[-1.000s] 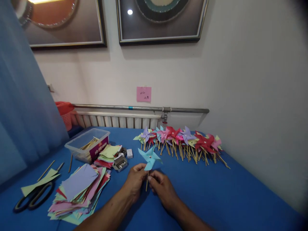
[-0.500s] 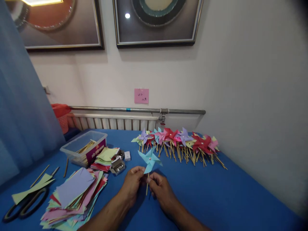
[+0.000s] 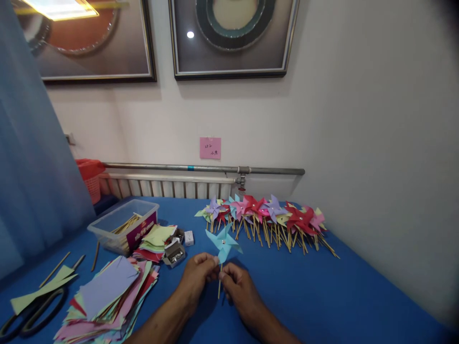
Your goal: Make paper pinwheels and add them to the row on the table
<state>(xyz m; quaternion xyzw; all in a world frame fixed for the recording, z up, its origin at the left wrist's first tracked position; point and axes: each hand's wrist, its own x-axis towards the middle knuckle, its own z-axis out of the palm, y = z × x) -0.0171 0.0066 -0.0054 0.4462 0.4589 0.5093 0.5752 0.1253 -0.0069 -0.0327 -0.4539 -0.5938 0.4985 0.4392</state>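
A light blue paper pinwheel on a thin wooden stick stands upright in front of me, a shiny pin at its centre. My right hand pinches the stick below the blades. On the other side, my left hand has thumb and fingers closed at the pinwheel's lower left blade, close to the stick. Behind the hands lies a long row of finished pinwheels in red, pink, purple, blue and yellow, their sticks pointing toward me.
Left on the blue table are a stack of coloured paper, black-handled scissors under pale green scraps, a plastic box of sticks, smaller paper squares and an opened box of pins. A radiator stands behind.
The whole view has tilted up slightly, so things sit a little lower. Both hands keep their hold on the pinwheel, which is nearly unmoved.
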